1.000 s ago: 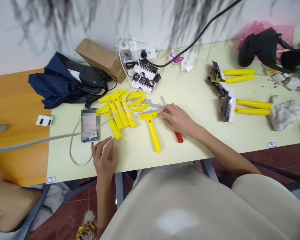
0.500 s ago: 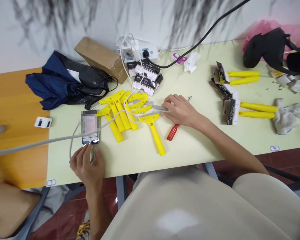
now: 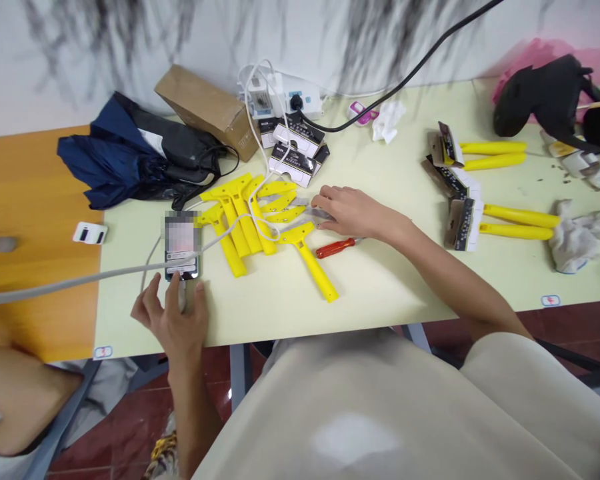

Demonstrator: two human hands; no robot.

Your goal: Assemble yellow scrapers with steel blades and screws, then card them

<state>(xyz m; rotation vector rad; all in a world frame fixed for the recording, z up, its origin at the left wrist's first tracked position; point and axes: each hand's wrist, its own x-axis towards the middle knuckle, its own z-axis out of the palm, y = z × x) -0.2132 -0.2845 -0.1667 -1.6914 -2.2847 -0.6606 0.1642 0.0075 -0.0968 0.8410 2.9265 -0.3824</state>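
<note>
My left hand [image 3: 175, 317] is at the near end of a phone [image 3: 183, 263], its fingers spread and one fingertip by the phone's lower edge. A white cable passes under that hand. Flat on the table, my right hand [image 3: 347, 212] reaches over the grey metal blades [image 3: 316, 215] of several yellow scraper heads [image 3: 283, 202]; its thumb is apart from the fingers, and the fingertips hide part of the blades. Closest to it lie a red-handled screwdriver [image 3: 335, 248], its shaft partly under the wrist, and a yellow scraper [image 3: 313, 263]. Several yellow scraper handles [image 3: 240, 223] lie grouped to the left.
A looped white cable [image 3: 215, 243] crosses the scrapers. Behind are small black-and-white boxes [image 3: 293, 160], a power strip [image 3: 305, 103], a cardboard box [image 3: 207, 107] and a dark blue umbrella [image 3: 110, 160]. Boxed yellow-handled tools [image 3: 520, 223] lie at right. Another person's leg [image 3: 25, 393] shows at left.
The screwdriver has turned from slanting to nearly level. The single scraper's handle end has swung slightly right. My right hand has shifted a little left, and my left fingers have spread wider.
</note>
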